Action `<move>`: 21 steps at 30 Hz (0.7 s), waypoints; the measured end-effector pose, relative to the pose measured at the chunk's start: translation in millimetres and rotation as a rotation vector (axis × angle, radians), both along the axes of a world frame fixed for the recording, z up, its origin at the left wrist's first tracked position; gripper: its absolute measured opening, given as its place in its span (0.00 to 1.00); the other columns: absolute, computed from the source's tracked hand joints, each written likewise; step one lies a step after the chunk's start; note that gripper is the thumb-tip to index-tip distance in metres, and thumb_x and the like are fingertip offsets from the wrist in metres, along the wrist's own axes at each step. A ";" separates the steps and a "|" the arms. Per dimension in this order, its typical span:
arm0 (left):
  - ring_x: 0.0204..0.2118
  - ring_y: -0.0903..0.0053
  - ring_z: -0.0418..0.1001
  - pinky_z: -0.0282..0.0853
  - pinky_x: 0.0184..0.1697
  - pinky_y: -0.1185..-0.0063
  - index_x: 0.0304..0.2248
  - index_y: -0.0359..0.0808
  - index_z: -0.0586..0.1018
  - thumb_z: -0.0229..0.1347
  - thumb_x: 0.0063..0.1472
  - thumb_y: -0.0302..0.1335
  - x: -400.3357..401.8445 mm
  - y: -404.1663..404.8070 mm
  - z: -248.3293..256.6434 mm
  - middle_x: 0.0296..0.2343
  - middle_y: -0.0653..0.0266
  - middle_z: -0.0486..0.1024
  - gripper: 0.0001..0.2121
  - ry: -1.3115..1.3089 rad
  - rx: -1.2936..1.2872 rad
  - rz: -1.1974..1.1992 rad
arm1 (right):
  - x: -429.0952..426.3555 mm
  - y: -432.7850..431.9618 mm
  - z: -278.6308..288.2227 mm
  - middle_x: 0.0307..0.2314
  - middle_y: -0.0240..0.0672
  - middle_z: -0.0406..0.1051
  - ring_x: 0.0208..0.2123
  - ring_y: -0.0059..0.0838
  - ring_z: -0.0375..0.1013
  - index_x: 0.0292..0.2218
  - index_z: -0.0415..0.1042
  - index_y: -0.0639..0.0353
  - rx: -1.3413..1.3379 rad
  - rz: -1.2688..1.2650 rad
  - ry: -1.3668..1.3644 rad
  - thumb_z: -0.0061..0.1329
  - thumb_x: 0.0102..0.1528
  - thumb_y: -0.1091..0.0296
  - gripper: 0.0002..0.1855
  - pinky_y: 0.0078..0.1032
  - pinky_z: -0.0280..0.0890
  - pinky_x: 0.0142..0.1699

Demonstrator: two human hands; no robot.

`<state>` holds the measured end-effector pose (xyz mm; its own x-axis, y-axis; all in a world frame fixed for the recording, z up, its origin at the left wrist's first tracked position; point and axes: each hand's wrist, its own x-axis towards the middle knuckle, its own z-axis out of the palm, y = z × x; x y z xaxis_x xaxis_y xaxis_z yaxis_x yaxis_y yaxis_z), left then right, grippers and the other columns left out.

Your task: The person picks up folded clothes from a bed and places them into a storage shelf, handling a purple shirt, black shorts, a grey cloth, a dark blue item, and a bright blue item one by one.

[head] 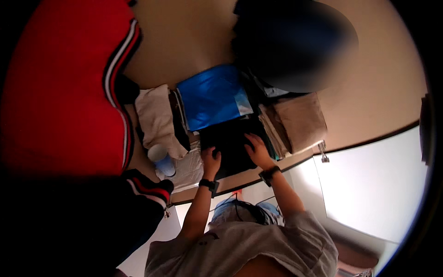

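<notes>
A dark, folded black cloth (pixel 230 145) lies on the table in front of me; shadow hides its folds. My left hand (pixel 211 161) rests at its left edge, thumb apart from the fingers and nothing seen in its grasp. On the right part of the cloth, my right hand (pixel 256 150) lies with fingers spread. A shiny blue plastic-wrapped packet (pixel 213 98) with a pale patch at its corner sits just beyond the cloth. Both wrists wear black bands.
Left are a beige folded cloth (pixel 157 119), a blue-and-white cup (pixel 162 161) and a clear plastic wrapper (pixel 188 169). Brown folded fabric (pixel 301 121) is stacked right, by a metal clip (pixel 323 154) on the table edge. A person in a red garment (pixel 65 86) is close at left.
</notes>
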<state>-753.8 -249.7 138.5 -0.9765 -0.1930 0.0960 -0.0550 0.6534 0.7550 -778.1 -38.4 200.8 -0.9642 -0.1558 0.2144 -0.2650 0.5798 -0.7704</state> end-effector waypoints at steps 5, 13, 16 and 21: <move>0.32 0.62 0.65 0.59 0.37 0.72 0.28 0.36 0.71 0.52 0.47 0.26 14.3 7.1 48.2 0.26 0.57 0.69 0.07 0.210 -0.024 0.090 | 65.3 19.3 193.1 0.32 0.38 0.66 0.33 0.24 0.66 0.38 0.65 0.63 -0.322 -0.031 0.239 0.40 0.51 0.74 0.11 0.18 0.61 0.36; 0.33 0.66 0.65 0.58 0.39 0.73 0.28 0.36 0.72 0.51 0.48 0.24 5.7 78.9 109.5 0.26 0.60 0.69 0.05 0.288 0.101 -0.107 | 138.2 45.5 281.6 0.30 0.39 0.66 0.31 0.25 0.66 0.37 0.65 0.63 -0.305 -0.096 0.859 0.40 0.50 0.74 0.10 0.18 0.61 0.35; 0.33 0.66 0.65 0.58 0.39 0.73 0.28 0.36 0.72 0.51 0.48 0.24 10.2 97.0 111.6 0.28 0.60 0.69 0.05 0.322 0.182 -0.174 | 148.8 49.1 285.7 0.29 0.39 0.66 0.30 0.25 0.66 0.36 0.65 0.64 -0.319 -0.105 0.906 0.40 0.50 0.74 0.10 0.19 0.62 0.35; 0.32 0.66 0.64 0.58 0.37 0.74 0.26 0.35 0.71 0.50 0.47 0.22 27.0 122.4 136.5 0.25 0.61 0.67 0.04 0.330 0.231 -0.251 | 170.7 57.4 289.5 0.28 0.39 0.66 0.29 0.25 0.66 0.35 0.65 0.64 -0.341 -0.147 0.947 0.40 0.50 0.74 0.09 0.19 0.62 0.34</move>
<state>-726.7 -127.3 275.0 -0.9204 -0.0073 0.3910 0.3504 0.4286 0.8328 -607.4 19.0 490.3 -0.3793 0.1627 0.9108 -0.7957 0.4449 -0.4109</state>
